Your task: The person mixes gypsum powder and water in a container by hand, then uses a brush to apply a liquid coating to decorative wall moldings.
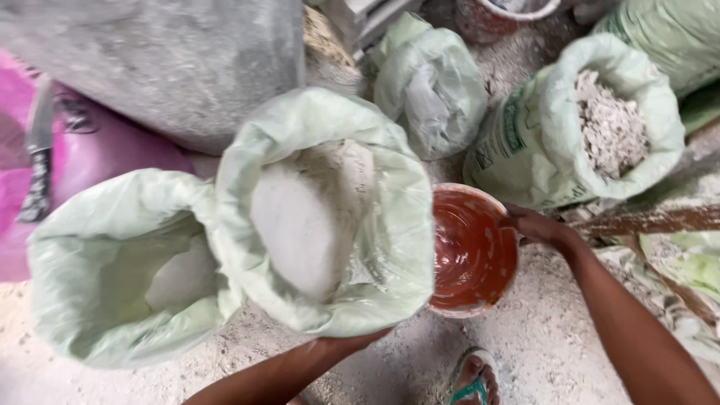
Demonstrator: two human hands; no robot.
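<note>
Four pale green sacks (322,217) crowd a dusty, powder-strewn concrete floor (540,345).

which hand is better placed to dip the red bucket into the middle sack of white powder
Probably the right hand: it already grips the rim of the red bucket beside the middle sack. The left hand is at the sack's near edge.

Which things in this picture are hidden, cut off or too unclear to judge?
Head view only:
- Left hand: its fingers are hidden behind the rolled rim of the middle sack; the grip cannot be judged.
- Right hand: its fingertips pass over the red bucket rim; the grip is unclear.
- Bucket's left side: covered by the sack.
- Foot in sandal: cut off by the bottom edge.
</note>
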